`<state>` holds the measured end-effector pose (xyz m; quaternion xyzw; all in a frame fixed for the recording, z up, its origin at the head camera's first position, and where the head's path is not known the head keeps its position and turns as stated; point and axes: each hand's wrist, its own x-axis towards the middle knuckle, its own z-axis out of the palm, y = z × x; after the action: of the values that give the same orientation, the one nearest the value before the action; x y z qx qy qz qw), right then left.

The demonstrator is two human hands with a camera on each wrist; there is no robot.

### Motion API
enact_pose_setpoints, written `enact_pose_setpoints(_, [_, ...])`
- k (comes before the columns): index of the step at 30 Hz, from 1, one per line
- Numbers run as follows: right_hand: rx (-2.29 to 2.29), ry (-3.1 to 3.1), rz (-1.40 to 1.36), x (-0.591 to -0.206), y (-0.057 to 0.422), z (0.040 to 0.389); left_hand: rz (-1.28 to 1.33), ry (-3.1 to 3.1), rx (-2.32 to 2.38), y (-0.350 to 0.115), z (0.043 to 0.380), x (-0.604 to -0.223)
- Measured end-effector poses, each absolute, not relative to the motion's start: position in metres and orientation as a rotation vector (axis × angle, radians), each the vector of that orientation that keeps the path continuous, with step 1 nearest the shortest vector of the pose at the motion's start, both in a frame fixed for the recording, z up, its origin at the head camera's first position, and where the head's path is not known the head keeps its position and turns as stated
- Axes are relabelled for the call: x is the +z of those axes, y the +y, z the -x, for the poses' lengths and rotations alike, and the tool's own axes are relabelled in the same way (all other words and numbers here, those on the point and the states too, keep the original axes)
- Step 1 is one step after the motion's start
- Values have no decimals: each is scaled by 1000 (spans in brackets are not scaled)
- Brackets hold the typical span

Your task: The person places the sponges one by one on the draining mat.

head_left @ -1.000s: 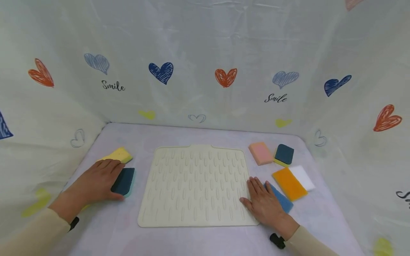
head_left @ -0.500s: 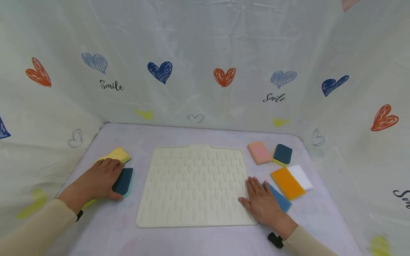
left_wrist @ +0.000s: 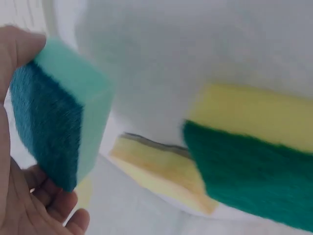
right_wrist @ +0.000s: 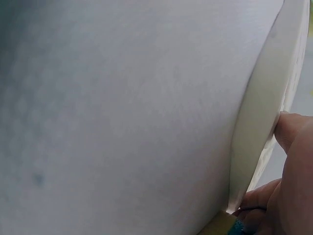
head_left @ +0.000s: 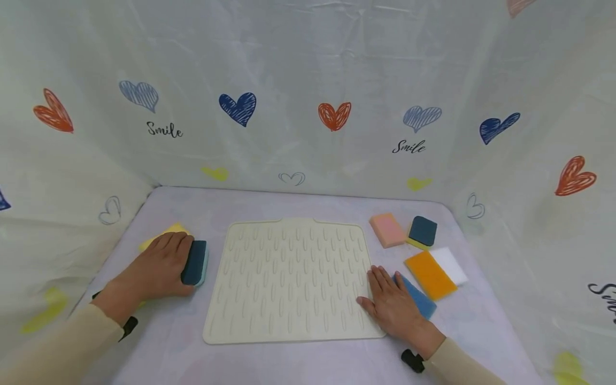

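Observation:
My left hand (head_left: 156, 267) grips a light-teal sponge with a dark scouring pad (head_left: 194, 263) at the left of the table. In the left wrist view, thumb and fingers pinch this sponge (left_wrist: 83, 107) at opposite ends. Partly behind the hand lies a yellow sponge (head_left: 176, 228). The left wrist view also has a yellow sponge with a green pad (left_wrist: 254, 147) and a paler yellow one (left_wrist: 156, 169). My right hand (head_left: 397, 309) rests flat, fingers straight, on the right edge of a cream ridged mat (head_left: 289, 278). A blue sponge (head_left: 420, 300) is partly covered by that hand.
To the right of the mat lie a pink sponge (head_left: 387, 230), a yellow sponge with dark pad (head_left: 422, 231), an orange sponge (head_left: 430, 274) and a white one (head_left: 449, 264). A curtain printed with hearts (head_left: 289, 64) surrounds the table on three sides.
My left hand has moved a little right and away from me, carrying the teal sponge closer to the mat. The right hand stays in place on the mat's edge.

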<state>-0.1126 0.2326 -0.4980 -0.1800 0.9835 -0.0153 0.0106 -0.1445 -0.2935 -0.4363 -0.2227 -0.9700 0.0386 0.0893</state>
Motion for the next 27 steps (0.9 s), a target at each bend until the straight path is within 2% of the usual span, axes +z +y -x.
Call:
enact_pose_setpoints(9, [-35, 3069, 604, -499, 235, 113, 693, -2669, 60, -270, 152, -425])
enact_pose_setpoints(27, [42, 3071, 652, -501, 245, 119, 636, -2830, -6, -236, 160, -418])
